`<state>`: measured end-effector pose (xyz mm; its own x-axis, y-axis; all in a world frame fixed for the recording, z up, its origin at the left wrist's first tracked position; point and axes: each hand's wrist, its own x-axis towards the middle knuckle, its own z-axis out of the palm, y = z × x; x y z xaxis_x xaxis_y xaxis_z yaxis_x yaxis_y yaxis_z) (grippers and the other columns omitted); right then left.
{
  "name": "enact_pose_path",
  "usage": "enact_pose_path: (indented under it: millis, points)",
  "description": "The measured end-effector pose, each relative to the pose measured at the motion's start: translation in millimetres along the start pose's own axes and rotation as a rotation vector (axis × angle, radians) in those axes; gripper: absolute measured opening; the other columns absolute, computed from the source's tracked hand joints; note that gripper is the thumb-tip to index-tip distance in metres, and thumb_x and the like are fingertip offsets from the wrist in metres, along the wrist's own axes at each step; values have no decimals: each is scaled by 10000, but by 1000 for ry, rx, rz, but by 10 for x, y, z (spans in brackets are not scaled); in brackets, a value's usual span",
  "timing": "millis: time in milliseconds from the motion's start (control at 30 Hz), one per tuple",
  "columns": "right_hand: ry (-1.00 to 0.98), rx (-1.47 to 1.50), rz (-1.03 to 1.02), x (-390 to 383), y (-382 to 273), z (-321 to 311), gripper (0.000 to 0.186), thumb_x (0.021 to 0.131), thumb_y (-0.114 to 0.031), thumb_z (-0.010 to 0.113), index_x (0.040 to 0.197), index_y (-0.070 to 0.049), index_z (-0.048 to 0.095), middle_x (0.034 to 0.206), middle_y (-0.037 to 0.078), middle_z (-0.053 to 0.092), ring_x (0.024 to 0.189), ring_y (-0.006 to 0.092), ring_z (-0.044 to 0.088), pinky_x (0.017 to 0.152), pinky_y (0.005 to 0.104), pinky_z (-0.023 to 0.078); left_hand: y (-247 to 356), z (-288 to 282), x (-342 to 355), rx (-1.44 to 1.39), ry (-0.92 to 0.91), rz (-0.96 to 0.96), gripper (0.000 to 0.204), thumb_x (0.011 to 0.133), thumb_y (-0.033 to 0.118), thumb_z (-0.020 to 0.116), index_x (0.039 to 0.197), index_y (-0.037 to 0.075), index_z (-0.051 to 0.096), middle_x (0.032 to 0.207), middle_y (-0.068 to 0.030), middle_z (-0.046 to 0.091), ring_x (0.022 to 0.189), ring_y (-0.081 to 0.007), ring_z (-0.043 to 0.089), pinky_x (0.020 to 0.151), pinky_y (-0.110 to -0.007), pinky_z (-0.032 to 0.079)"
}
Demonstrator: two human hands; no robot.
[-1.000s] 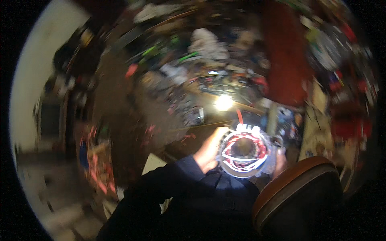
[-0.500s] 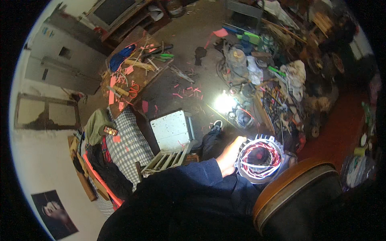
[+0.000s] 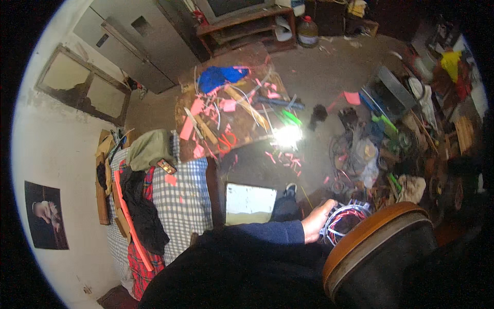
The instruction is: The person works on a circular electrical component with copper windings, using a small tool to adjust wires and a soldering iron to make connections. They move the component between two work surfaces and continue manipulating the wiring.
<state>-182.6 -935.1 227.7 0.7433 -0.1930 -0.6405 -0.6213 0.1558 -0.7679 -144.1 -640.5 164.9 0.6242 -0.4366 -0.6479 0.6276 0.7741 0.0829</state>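
My left hand [image 3: 315,224] reaches across from a dark sleeve and grips the outer edge of a motor stator [image 3: 335,212], a silvery metal ring. Red and white wire windings [image 3: 339,226] run around its inside. A large dark round thing with an orange rim [image 3: 378,226], close to the camera, hides the stator's right part. My right hand does not show.
A low wooden table [image 3: 180,110] holds blue cloth [image 3: 221,78], orange scissors [image 3: 226,141], wood strips and pink scraps. A white-topped stool [image 3: 250,201] stands near my foot. Left is a checked-cloth bed [image 3: 188,206]; right, piled tools and clutter [image 3: 360,154].
My view has swung left, so the table and bed sit further right in it. The stator has shifted rightward, and the orange-rimmed thing covers more of it. My left hand keeps its grip.
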Motion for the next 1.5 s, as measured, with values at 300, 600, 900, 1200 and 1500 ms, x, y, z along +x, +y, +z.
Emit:
enact_pose_path:
  millis: [300, 600, 900, 1200, 1500]
  points:
    - [-284, -300, -125, 1258, -896, 1772, 779, 1150, -565, 633, 1624, 48, 549, 1557, 190, 648, 1364, 333, 652, 1138, 479, 531, 1834, -28, -4, -182, 34, 156, 404, 1145, 432, 573, 1275, 64, 676, 1111, -140, 808, 993, -273, 809, 924, -496, 684]
    - [-652, -650, -141, 2242, -1095, 3653, 545, 1172, -460, 617, 1399, 27, 709, 1285, 96, 738, 1139, 218, 659, 1027, 396, 538, 2591, -562, -305, -489, 204, 476, 384, 1136, 390, 562, 1150, 63, 762, 1086, -122, 844, 978, -237, 803, 964, -436, 656]
    - [-923, -602, -1, 2442, -575, 5214, 500, 1197, -392, 608, 1409, 50, 704, 1242, 83, 752, 1086, 154, 650, 1012, 338, 527, 3231, -1428, -792, -517, 378, 674, 417, 1160, 420, 548, 1243, 69, 758, 1213, -122, 839, 1089, -254, 804, 1023, -448, 650]
    - [-760, -354, 28, 2558, 373, 6489, 504, 1191, -358, 611, 1486, 48, 654, 1330, 103, 731, 1187, 192, 652, 1089, 368, 499, 4794, -2776, -669, -379, 453, 534, 422, 1195, 414, 522, 1264, 42, 709, 1185, -118, 822, 1050, -252, 804, 992, -463, 680]
    - [-562, -168, 113, 2757, 1333, 7175, 559, 1204, -429, 576, 1544, 13, 615, 1455, 117, 686, 1299, 212, 647, 1147, 383, 494, 5782, -3608, -464, -175, 501, 392, 406, 1194, 396, 533, 1322, 59, 719, 1209, -149, 824, 1078, -254, 825, 1005, -450, 687]
